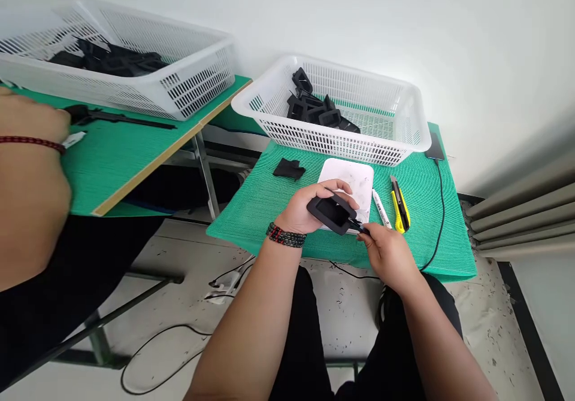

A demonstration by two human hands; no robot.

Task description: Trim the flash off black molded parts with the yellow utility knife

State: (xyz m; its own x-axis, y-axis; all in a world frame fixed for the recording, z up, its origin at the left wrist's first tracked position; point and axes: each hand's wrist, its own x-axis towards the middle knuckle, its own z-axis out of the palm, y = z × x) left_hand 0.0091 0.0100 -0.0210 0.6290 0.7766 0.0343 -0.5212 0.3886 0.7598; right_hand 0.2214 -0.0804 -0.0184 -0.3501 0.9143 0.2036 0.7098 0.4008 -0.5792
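Note:
A black rectangular frame-like part (321, 211) with a hollow middle is held by my left hand (305, 207), whose fingers wrap round its far side. My right hand (390, 252) is closed on a thin dark tool (358, 225), its tip at the right end of the black part. Both hands are above the near edge of a white tray (348, 176) with dark specks on it. Right of the tray lie a white marker (381, 209) and a yellow utility knife (399, 206). A crumpled black piece (288, 169) rests left of the tray.
A white basket (332, 140) of black parts stands at the back of the green-covered table (251, 206). Another basket (148, 93) stands on the left table, where another person's arm (31, 191) reaches in. A black cable (442, 209) runs down the right side.

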